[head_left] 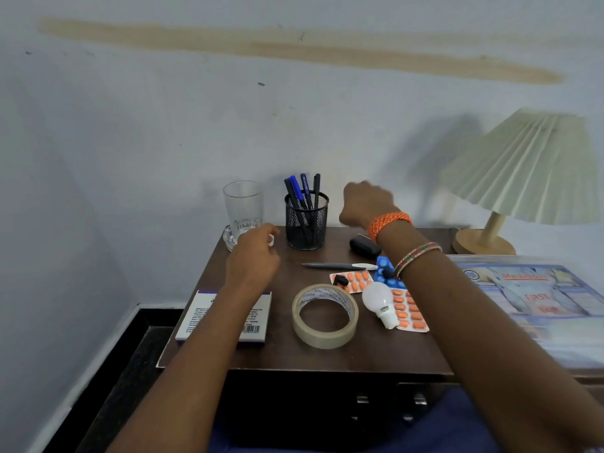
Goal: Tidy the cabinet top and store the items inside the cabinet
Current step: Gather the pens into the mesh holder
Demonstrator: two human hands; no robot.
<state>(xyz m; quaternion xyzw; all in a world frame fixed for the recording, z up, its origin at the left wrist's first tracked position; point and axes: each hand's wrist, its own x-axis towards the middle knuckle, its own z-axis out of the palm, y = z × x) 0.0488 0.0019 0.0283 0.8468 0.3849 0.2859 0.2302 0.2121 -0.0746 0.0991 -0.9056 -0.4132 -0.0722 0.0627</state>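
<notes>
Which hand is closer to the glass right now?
Left. The left hand is right in front of the glass; the right hand is raised beyond the pen holder.

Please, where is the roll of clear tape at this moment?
In the head view the tape roll lies flat near the cabinet top's front edge, between the white box on its left and the light bulb on its right.

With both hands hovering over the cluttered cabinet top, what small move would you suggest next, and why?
Probably lower the left hand a little further and take a grip on the glass. That hand is already beside the glass with fingers loosely curled and holding nothing, while the right hand is raised well above the items.
</notes>
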